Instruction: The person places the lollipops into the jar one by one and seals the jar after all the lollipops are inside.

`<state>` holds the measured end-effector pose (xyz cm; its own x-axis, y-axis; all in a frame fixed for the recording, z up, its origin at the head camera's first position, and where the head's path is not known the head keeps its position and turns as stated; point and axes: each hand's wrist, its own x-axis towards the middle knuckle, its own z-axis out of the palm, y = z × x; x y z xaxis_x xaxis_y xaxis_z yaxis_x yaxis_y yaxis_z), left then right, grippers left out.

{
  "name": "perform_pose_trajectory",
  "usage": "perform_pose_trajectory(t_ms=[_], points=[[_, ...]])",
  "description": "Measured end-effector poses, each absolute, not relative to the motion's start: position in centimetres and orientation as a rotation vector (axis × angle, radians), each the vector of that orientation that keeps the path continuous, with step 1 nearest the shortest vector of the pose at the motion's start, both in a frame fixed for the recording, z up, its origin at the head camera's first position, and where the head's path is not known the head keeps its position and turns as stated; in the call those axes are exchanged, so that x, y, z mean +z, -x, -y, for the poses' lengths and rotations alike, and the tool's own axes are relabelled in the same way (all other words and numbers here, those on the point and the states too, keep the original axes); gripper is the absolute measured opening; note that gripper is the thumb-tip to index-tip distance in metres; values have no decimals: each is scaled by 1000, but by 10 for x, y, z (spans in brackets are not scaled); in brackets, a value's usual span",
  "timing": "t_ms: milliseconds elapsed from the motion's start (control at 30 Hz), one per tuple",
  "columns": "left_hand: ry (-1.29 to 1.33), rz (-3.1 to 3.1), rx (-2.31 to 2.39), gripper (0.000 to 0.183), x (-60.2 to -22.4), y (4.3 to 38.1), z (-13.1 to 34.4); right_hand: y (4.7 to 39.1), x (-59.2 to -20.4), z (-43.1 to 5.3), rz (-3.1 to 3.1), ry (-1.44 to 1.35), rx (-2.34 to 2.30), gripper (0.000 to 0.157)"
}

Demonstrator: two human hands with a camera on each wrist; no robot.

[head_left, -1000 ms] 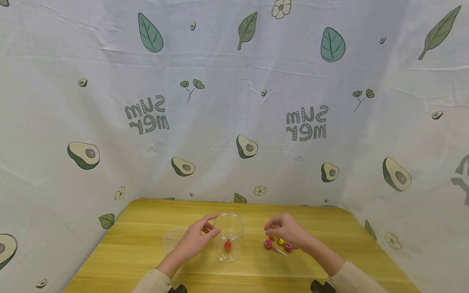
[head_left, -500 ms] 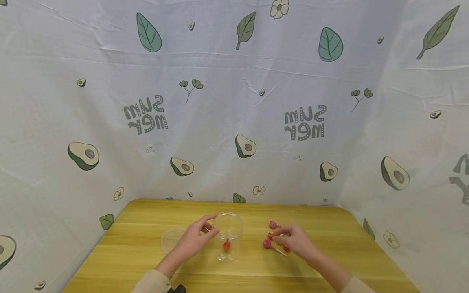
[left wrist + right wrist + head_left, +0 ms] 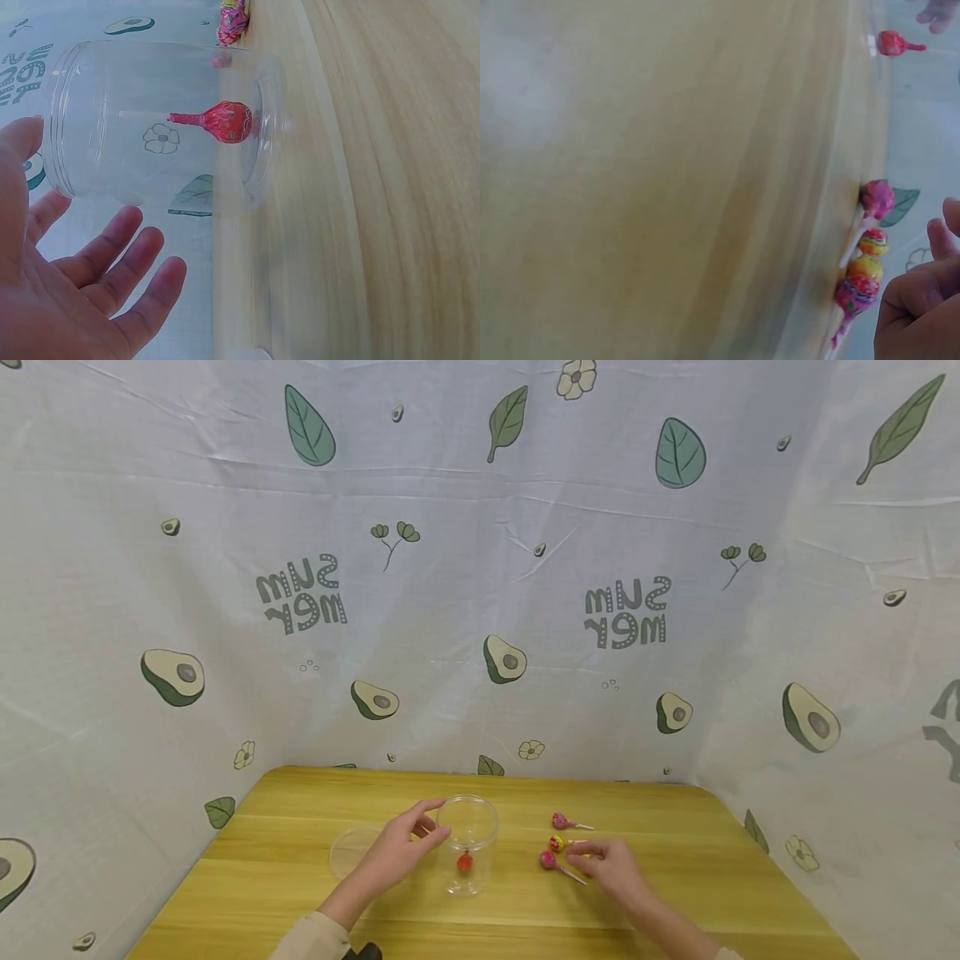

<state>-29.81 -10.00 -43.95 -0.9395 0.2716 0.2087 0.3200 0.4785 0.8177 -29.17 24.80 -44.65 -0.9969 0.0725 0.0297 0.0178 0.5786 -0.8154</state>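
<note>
A clear plastic jar (image 3: 480,835) stands upright on the table, a red-wrapped lollipop (image 3: 465,862) inside with its stick up. My left hand (image 3: 397,852) is at the jar's left side, thumb and index fingertip touching its rim (image 3: 60,124); the other fingers stay off the wall. Right of the jar lie several lollipops: a pink one (image 3: 548,860), a red and yellow one (image 3: 556,843), and a pink and purple one (image 3: 559,821) farthest back. My right hand (image 3: 615,868) hovers over the nearer sticks, fingers loosely bent, nothing visible in them. It partly hides another lollipop (image 3: 856,294).
A clear round lid (image 3: 347,853) lies flat left of the jar, partly behind the left forearm. The wood-grain table (image 3: 315,802) ends at a printed cloth backdrop (image 3: 450,710). Cloth also hangs along both sides.
My right hand has drawn back toward me and to the right over the lollipops, uncovering the farthest one. The left hand and the jar have stayed put.
</note>
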Motion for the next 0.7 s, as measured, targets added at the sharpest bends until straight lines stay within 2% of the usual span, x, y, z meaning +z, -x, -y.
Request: perform_pose_trajectory(t_ms=[700], points=[[522, 2657, -1495, 59, -441, 297, 100, 288, -472, -256, 2724, 154, 1415, 13]])
